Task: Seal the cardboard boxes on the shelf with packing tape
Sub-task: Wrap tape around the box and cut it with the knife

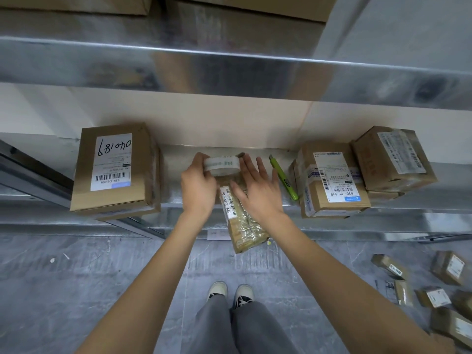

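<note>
- Left hand grips the white printed packing-tape roll above the narrow, tape-wrapped cardboard box overhanging the metal shelf edge.
- Right hand, fingers spread, presses the box.
- Risk: released pressure could tip the box floorward.

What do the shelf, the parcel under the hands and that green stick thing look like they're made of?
Shelf: looks like bare metal, silvery and shiny, with blurred reflections of the boxes.
Small parcel: brown cardboard wrapped in clear glossy tape, which wrinkles and glints.
Green stick: probably plastic, bright and smooth, possibly a utility knife; too small to be sure.
</note>
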### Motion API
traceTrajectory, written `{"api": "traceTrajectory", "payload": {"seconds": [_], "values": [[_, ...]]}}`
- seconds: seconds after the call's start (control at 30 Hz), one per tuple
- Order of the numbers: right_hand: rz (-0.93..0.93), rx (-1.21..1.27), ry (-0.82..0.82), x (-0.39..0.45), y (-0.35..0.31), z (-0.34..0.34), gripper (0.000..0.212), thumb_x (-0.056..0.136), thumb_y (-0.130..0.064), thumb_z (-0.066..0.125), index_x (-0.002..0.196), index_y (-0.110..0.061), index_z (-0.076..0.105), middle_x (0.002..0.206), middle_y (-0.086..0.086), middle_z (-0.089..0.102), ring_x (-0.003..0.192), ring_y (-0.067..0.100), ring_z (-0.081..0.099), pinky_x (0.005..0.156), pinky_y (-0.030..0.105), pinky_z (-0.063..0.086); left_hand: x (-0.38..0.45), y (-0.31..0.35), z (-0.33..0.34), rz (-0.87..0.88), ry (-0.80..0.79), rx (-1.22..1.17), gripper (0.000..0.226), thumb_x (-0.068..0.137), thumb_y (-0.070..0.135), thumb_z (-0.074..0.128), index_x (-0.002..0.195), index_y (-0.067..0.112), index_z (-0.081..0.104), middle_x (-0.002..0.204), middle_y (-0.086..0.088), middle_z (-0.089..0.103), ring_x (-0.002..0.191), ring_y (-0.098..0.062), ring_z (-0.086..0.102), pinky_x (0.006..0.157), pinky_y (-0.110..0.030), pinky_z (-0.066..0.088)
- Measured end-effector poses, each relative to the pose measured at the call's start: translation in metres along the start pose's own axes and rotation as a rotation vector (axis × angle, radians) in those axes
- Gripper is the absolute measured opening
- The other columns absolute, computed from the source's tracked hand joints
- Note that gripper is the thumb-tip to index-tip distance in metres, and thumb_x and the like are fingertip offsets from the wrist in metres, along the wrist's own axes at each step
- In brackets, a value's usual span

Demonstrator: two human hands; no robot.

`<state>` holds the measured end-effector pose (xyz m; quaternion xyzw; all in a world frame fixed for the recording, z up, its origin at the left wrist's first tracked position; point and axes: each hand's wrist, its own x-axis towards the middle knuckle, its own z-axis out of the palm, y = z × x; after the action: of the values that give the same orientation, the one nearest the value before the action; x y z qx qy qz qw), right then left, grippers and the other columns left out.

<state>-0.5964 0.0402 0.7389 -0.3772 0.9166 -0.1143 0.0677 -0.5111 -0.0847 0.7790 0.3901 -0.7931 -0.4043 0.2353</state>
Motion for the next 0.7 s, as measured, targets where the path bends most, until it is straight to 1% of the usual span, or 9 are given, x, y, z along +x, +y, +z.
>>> {"api": "traceTrajectory", "payload": {"seconds": [0.1,0.23,0.27,0.33,0.4,0.43,0.5,0.6,0.7], "values": [[-0.002,-0.054,0.015,-0.001,-0.002,-0.002,0.066,0.098,-0.058,0.029,0.154,-0.022,0.022,0.161,-0.007,0.015,0.15,0.02,0.007,0.118,0.055,0.007,0.0,-0.014,-0.014,-0.024,0.029,0.061,0.033,0.081,-0.013,0.043,0.104,0.007,0.056,0.092,-0.012,0.067,0.084,-0.033,0.065,0.072,-0.04,0.056],[-0.001,-0.068,0.017,-0.002,-0.008,-0.002,0.065,0.099,-0.054,0.03,0.154,-0.019,0.022,0.161,-0.005,0.016,0.15,0.018,0.005,0.118,0.054,0.003,-0.008,-0.021,-0.014,-0.165,0.017,0.112,0.023,0.098,0.004,0.04,0.118,0.004,0.051,0.099,-0.02,0.065,0.084,-0.037,0.064,0.072,-0.048,0.055],[0.005,-0.06,0.015,-0.002,-0.008,-0.002,0.065,0.099,-0.053,0.031,0.154,-0.019,0.021,0.162,-0.005,0.015,0.15,0.018,0.004,0.118,0.055,0.002,-0.009,-0.02,-0.011,-0.227,0.025,0.027,0.024,0.099,0.007,0.04,0.12,0.004,0.051,0.104,-0.02,0.065,0.086,-0.035,0.064,0.075,-0.048,0.056],[0.015,-0.055,0.001,-0.001,-0.009,-0.003,0.065,0.1,-0.052,0.03,0.155,-0.02,0.018,0.162,-0.006,0.012,0.15,0.017,0.001,0.118,0.054,0.001,-0.008,-0.017,-0.005,-0.425,0.015,-0.303,0.021,0.1,0.014,0.045,0.119,0.008,0.053,0.116,-0.016,0.065,0.094,-0.03,0.067,0.083,-0.048,0.057],[0.016,-0.054,-0.016,-0.002,-0.011,-0.003,0.065,0.1,-0.051,0.029,0.155,-0.019,0.014,0.162,-0.006,0.008,0.15,0.016,-0.002,0.118,0.053,-0.001,-0.008,-0.014,0.001,-0.654,-0.071,-0.643,0.023,0.099,0.024,0.055,0.119,0.012,0.054,0.118,-0.013,0.065,0.1,-0.029,0.067,0.088,-0.047,0.056],[0.014,-0.051,-0.017,-0.002,-0.011,-0.004,0.065,0.101,-0.051,0.028,0.155,-0.019,0.014,0.162,-0.006,0.007,0.15,0.016,-0.002,0.117,0.052,-0.001,-0.008,-0.012,0.005,-0.719,-0.126,-0.729,0.03,0.097,0.028,0.059,0.121,0.01,0.055,0.115,-0.012,0.067,0.1,-0.03,0.068,0.088,-0.047,0.056],[0.015,-0.047,-0.016,-0.002,-0.011,-0.004,0.065,0.101,-0.051,0.028,0.155,-0.018,0.014,0.163,-0.006,0.007,0.15,0.016,-0.002,0.117,0.052,-0.002,-0.009,-0.009,0.011,-0.757,-0.175,-0.766,0.035,0.097,0.032,0.059,0.121,0.008,0.057,0.109,-0.013,0.071,0.094,-0.031,0.07,0.083,-0.046,0.058],[0.011,-0.053,-0.014,-0.003,-0.011,-0.004,0.065,0.101,-0.051,0.028,0.155,-0.017,0.015,0.162,-0.004,0.009,0.15,0.016,0.002,0.118,0.051,-0.001,-0.008,-0.007,0.012,-0.751,-0.09,-0.762,0.022,0.103,0.027,0.046,0.116,0.01,0.054,0.098,-0.009,0.069,0.081,-0.025,0.069,0.072,-0.035,0.059],[0.006,-0.058,0.015,-0.002,-0.012,-0.004,0.067,0.099,-0.051,0.025,0.154,-0.015,0.019,0.162,-0.001,0.014,0.15,0.018,0.008,0.118,0.051,0.004,-0.007,-0.017,0.008,-0.741,-0.019,-0.752,0.021,0.105,0.022,0.04,0.117,0.011,0.053,0.105,-0.014,0.067,0.082,-0.026,0.07,0.07,-0.03,0.06]]}}
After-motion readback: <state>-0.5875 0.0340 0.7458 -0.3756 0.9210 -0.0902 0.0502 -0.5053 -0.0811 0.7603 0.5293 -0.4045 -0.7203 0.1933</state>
